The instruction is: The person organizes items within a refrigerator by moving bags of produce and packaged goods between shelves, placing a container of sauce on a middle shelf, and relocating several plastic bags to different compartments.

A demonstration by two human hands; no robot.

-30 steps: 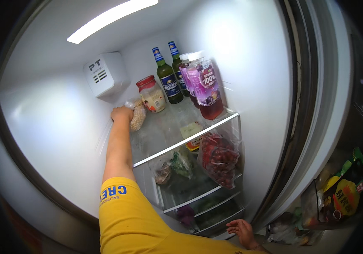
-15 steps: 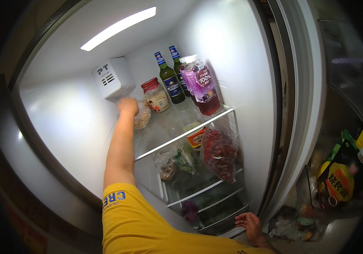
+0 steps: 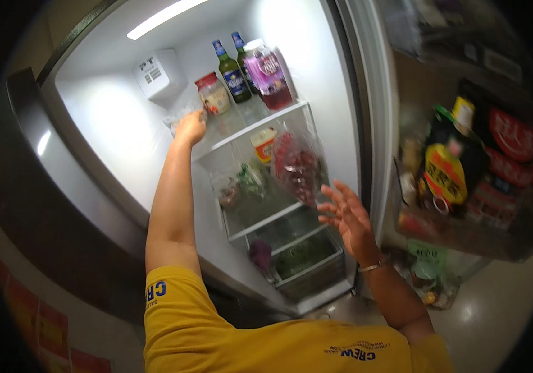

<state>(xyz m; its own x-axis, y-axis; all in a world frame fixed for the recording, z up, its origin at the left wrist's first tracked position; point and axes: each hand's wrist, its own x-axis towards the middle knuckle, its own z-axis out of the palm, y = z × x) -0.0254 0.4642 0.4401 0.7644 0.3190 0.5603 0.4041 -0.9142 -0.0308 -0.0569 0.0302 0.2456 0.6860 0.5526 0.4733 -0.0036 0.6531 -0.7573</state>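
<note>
My left hand (image 3: 191, 128) is at the left front of the refrigerator's top shelf (image 3: 251, 132), closed on a clear plastic bag (image 3: 176, 119). Part of the bag shows beside and behind the fingers; its contents are mostly hidden. Just behind the hand stands a red-lidded jar (image 3: 213, 94) with a pale label. My right hand (image 3: 352, 227) is raised in front of the lower shelves, fingers spread, holding nothing. Nearest to it hangs a clear bag of dark red fruit (image 3: 297, 168), over the second shelf's front.
Two green bottles (image 3: 234, 79) and a purple-labelled juice bottle (image 3: 268, 78) stand at the top shelf's right. Below are an orange-and-white tub (image 3: 264, 144), bagged greens (image 3: 252, 180) and a purple item (image 3: 259, 255). The open door's bin (image 3: 465, 233) holds packages, including a black-and-yellow pouch (image 3: 445, 171).
My left hand has come from deeper on the top shelf toward its front edge, with the bag. My right hand has risen from low down, fingers spreading. The whole view has shifted.
</note>
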